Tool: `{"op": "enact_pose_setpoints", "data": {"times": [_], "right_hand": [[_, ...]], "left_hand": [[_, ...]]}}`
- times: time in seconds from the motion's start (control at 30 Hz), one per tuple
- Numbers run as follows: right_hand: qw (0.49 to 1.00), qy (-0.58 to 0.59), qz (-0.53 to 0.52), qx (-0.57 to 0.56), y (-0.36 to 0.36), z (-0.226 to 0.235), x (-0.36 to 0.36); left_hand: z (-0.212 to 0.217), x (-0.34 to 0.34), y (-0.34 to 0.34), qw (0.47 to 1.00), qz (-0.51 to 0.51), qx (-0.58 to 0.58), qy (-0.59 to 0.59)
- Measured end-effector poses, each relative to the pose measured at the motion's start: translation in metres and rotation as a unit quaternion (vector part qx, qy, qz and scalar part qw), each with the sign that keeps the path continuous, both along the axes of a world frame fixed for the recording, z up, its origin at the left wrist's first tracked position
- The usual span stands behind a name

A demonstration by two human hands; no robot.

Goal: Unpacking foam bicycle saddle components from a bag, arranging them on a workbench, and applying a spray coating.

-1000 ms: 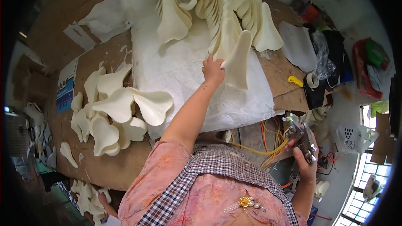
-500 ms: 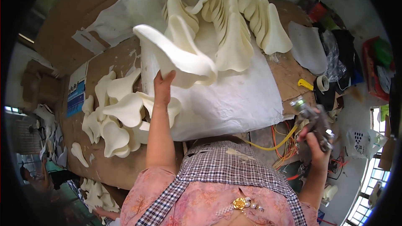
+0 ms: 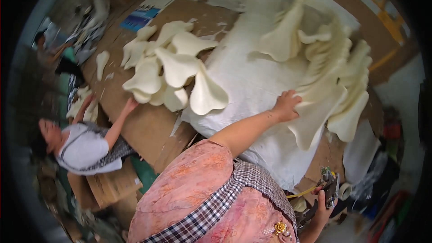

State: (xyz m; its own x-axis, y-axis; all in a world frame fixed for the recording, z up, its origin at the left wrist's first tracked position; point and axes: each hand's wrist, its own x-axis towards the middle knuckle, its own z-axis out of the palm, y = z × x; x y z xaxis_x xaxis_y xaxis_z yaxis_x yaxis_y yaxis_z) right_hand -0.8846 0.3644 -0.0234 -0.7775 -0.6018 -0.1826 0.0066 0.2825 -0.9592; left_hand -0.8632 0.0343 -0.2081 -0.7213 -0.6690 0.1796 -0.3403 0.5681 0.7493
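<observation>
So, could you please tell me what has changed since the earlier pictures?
The left hand let go of the petal it lifted half a second ago and now rests on a foam petal in the right-hand stack. The right hand still grips the glue gun.

blue-white printed sheet (image 3: 145, 14) | flat on table's far left corner | rectangular

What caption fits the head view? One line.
Left hand presses a cream foam piece on the white sheet; right hand grips a tool.
</observation>
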Motion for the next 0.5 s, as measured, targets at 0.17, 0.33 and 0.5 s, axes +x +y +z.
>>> {"op": "enact_pose_setpoints", "data": {"times": [0.17,0.33,0.5], "right_hand": [[0.988,0.034,0.147,-0.013,-0.053,0.003,-0.011],[0.982,0.035,0.186,-0.005,-0.097,0.021,0.002],[0.990,0.036,0.133,-0.045,-0.104,0.041,0.019]], "left_hand": [[0.009,0.084,-0.047,0.980,0.020,-0.016,0.196],[0.022,0.294,-0.188,0.952,0.286,0.038,0.097],[0.081,0.325,-0.250,0.820,0.517,-0.244,0.022]]}}
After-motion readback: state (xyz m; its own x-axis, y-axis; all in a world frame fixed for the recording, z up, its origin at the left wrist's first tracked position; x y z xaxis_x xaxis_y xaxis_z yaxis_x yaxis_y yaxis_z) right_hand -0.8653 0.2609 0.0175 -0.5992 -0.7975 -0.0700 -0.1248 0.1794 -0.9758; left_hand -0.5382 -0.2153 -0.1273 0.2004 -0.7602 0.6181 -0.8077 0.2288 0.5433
